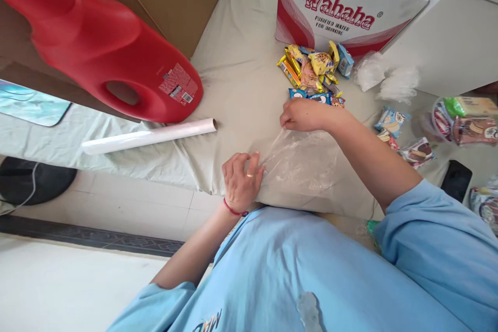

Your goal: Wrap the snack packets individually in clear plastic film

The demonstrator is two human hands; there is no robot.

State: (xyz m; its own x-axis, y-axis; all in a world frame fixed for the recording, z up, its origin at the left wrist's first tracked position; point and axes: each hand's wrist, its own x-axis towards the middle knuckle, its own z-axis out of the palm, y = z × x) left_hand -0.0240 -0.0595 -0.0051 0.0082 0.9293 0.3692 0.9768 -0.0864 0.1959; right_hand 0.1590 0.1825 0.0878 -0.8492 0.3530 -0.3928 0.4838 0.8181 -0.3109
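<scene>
Clear plastic film [307,161] on the cloth-covered table [241,83], at 4 o'clock from view centre. Right hand [305,115] at its 11 o'clock, fingertips closed on a pulled-up edge. Left hand [241,179] at its 9 o'clock, half open, fingers loosely curled; cannot tell whether it grips. Step in hand: apparently drawing the film apart; next move seems to call for light, even tension. Wrapped snacks [311,70] at 12, white roll [150,136] farther out at 9

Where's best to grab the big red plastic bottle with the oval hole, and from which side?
Take the red plastic bottle by its handle bar, ideally from your side: the oval hole goes right through, so a grip could wrap that near-edge bar.
</scene>
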